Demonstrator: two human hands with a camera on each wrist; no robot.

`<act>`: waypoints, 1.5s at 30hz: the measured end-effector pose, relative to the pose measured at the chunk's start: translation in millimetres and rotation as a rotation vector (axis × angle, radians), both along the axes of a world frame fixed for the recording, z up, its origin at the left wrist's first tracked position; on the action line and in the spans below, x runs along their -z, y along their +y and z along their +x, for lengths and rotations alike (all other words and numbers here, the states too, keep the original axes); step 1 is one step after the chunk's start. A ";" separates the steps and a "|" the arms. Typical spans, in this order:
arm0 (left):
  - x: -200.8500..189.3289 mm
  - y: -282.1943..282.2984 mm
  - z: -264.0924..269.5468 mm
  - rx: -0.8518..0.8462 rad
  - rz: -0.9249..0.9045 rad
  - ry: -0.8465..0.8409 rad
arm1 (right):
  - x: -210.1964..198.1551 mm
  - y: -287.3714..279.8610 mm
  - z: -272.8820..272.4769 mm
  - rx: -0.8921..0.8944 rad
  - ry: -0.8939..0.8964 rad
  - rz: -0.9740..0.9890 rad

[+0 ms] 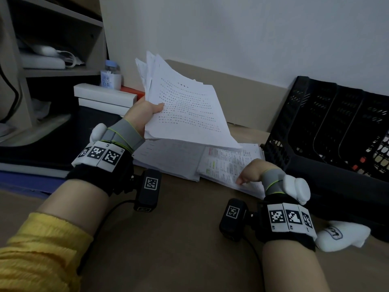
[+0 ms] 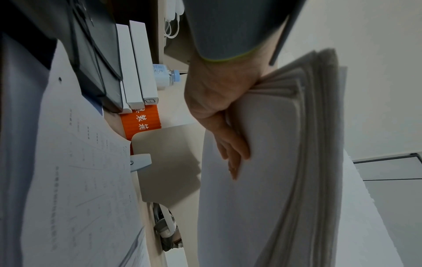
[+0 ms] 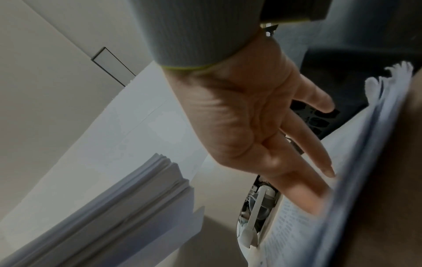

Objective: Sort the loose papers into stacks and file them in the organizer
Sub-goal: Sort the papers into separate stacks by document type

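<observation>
My left hand [image 1: 151, 110] grips a thick bundle of printed white sheets [image 1: 185, 110] and holds it tilted up above the desk, thumb on the top page. In the left wrist view the fingers [image 2: 230, 150] lie curled against the bundle's underside [image 2: 297, 162]. My right hand [image 1: 250, 174] rests with straight fingers on a pile of papers [image 1: 227, 165] lying on the desk, its top sheet carrying coloured print. The right wrist view shows those fingertips [image 3: 319, 195] touching the pile's edge [image 3: 342, 207]. A black mesh organizer [image 1: 328, 123] with upright slots stands just right of the pile.
A second flat pile [image 1: 168, 159] lies under the raised bundle. Stacked white boxes [image 1: 105, 98], an orange box [image 1: 131, 90] and a small bottle [image 1: 110, 74] sit at the back left beside a shelf unit [image 1: 52, 39]. The brown desk [image 1: 179, 228] stretches toward me.
</observation>
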State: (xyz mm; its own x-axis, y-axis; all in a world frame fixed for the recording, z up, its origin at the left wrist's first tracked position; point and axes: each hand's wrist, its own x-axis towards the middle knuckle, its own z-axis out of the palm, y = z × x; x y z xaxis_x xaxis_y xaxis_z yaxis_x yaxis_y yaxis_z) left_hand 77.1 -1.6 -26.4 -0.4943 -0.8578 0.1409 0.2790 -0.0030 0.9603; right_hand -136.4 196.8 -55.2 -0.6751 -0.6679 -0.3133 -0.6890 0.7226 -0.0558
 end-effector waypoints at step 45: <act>13.9 12.9 -0.3 0.247 -0.023 -0.092 | 11.2 -28.0 33.0 -0.238 -0.618 -1.365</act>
